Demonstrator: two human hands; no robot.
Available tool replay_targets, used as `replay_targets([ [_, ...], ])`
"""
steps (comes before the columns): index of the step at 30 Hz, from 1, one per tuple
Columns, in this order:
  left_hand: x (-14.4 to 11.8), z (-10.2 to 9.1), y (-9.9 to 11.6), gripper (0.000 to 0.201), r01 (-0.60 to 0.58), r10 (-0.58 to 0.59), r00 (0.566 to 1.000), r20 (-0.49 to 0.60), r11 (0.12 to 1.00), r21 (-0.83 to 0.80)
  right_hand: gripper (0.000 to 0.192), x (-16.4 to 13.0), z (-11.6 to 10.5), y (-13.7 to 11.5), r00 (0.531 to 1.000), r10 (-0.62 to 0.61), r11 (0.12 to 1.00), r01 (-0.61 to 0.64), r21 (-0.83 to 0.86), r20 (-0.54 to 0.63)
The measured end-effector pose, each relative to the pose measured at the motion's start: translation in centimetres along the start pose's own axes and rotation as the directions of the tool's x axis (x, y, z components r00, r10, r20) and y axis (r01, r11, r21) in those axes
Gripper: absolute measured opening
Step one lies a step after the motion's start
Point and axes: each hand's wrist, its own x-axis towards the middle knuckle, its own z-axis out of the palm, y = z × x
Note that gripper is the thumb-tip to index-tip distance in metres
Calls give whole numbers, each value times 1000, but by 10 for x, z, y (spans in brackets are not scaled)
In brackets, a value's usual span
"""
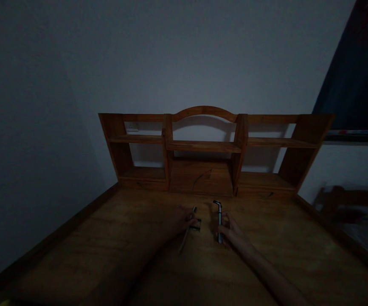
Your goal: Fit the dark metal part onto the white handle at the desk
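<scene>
Dim view, lower centre: on a wooden desk [107,255], the left hand [184,220] grips a thin metal rod [188,227] and the right hand [230,229] grips a bent-headed metal tool [218,214], seemingly readying them for joining, calling for careful alignment.

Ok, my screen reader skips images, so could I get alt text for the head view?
In dim light, the left hand holds a thin metal rod and the right hand a silver angled-head tool on a brown wooden desk with a shelved hutch.

Two hands, left [184,220] and right [231,231], in front of one wooden shelf unit [203,148]; two slim metal tools there, one [188,227] and another [218,219].
</scene>
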Motion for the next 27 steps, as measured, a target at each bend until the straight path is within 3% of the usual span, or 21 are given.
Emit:
replay_targets([
  [8, -1, 3, -6, 43, 133, -132, 991, -35, 990, 47, 26, 2, -5, 7, 998, -67, 997, 67, 45, -1],
  [12, -1, 8, -12, 44, 136, -135, 990, -36, 990, 24, 26, 0, -3, 0, 997, -67, 997, 69, 32, -45],
  [23, 0, 15, -23, 44, 203, -232, 969, -79, 942, -267, 18, 9, -17, 7, 986, -143, 976, 155, 154, -88],
  [27, 0, 17, -24, 28, 151, -221, 969, -108, 881, -449, 19, 10, -17, 9, 989, -121, 976, 134, 174, -81],
])
